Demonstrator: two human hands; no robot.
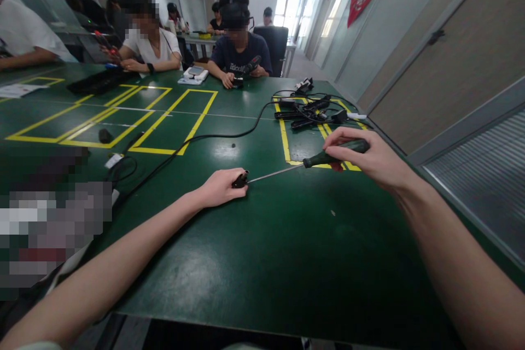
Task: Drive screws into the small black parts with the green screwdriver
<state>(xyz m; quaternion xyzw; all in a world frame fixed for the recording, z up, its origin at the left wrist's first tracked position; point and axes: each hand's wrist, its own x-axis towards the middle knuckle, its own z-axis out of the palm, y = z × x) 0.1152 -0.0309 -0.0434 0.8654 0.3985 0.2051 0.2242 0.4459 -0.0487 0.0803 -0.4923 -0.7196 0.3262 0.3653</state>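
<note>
My left hand (221, 188) rests on the green table, its fingers closed round a small black part (239, 180). Most of that part is hidden by the fingers, so I cannot tell its kind. My right hand (365, 156) grips a screwdriver (336, 154) by its dark green handle. The long metal shaft slants down to the left, and its tip meets the black part in my left hand. Whether the tip sits in a screw is too small to tell.
Yellow tape rectangles mark the green table (254, 251). Black cables and adapters (307, 112) lie in a heap beyond my right hand. One long black cable (221, 135) runs across to the left. Several people sit around, one opposite holding a power tool (251, 65).
</note>
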